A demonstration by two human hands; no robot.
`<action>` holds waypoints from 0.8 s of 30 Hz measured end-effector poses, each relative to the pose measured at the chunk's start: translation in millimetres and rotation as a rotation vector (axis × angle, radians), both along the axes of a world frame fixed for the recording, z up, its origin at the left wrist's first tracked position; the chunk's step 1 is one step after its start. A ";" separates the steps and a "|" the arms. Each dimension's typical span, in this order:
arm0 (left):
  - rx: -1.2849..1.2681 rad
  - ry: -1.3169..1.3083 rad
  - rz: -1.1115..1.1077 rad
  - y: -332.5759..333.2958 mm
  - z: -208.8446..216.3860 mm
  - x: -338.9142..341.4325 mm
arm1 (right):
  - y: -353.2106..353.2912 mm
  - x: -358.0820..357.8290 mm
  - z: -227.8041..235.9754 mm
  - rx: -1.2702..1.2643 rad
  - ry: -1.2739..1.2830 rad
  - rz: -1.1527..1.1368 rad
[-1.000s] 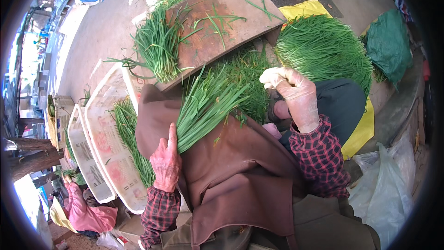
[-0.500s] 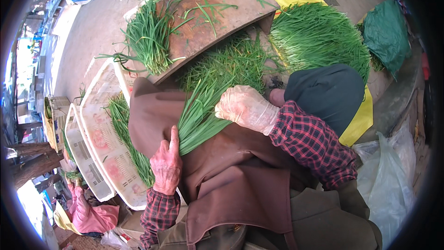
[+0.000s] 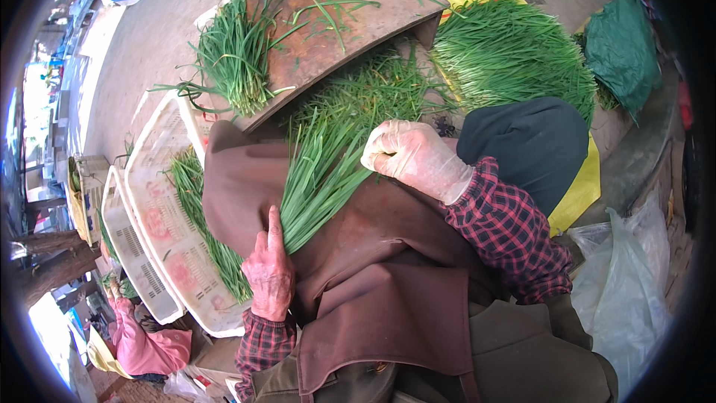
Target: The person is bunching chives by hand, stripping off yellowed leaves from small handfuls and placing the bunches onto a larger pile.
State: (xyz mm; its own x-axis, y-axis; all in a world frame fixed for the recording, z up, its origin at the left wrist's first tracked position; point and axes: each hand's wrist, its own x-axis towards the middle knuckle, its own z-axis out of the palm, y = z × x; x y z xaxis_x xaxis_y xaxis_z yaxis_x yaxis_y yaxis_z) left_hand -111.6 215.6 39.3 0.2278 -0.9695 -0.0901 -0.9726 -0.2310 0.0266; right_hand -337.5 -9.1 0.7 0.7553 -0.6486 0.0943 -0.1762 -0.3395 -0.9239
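Note:
A loose bunch of long green garlic chives [image 3: 328, 186] lies across the brown apron [image 3: 388, 254] on my lap, its leaves fanning out toward the far side. My bare left hand [image 3: 270, 272] is closed round the bunch's near end, index finger stretched along it. In a pale thin glove, my right hand [image 3: 414, 157] is at the bunch's right edge, fingers curled into a pinch. Whether a leaf is caught in that pinch cannot be made out. Beyond my lap, more loose green leaves [image 3: 373, 93] are heaped beside a low board.
A bundle of chives [image 3: 235, 60] rests on the low brown board [image 3: 313, 22]. Neat chives [image 3: 514, 52] cover a yellow sheet [image 3: 574, 194] at right. White plastic crates [image 3: 160, 201] stand left, one holding chives. Clear plastic bags [image 3: 619, 283] lie right; a person in pink [image 3: 149, 343] is at lower left.
My right hand has moved up and a little to the right, away from the leaves' middle. The bunch fans out more openly, and my left hand has shifted slightly.

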 end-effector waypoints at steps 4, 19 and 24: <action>0.002 -0.008 0.020 2.0 -0.3 -0.9 | 13.0 8.6 -2.2 0.009 0.036 -0.012; 0.015 -0.030 -0.045 -6.0 5.2 -5.3 | 45.1 36.2 -1.0 0.766 -0.277 -0.251; -0.035 -0.207 -0.184 -6.4 5.3 4.0 | 11.5 10.9 8.9 0.671 -0.253 -0.374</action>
State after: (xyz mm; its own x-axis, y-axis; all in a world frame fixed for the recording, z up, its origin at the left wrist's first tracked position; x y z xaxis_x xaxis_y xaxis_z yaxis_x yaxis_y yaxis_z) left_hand -107.6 209.2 44.6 0.0575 -0.9980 -0.0260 -0.9838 -0.0522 -0.1718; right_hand -326.6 2.4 9.6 0.4850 -0.8333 -0.2652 0.0736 0.3411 -0.9371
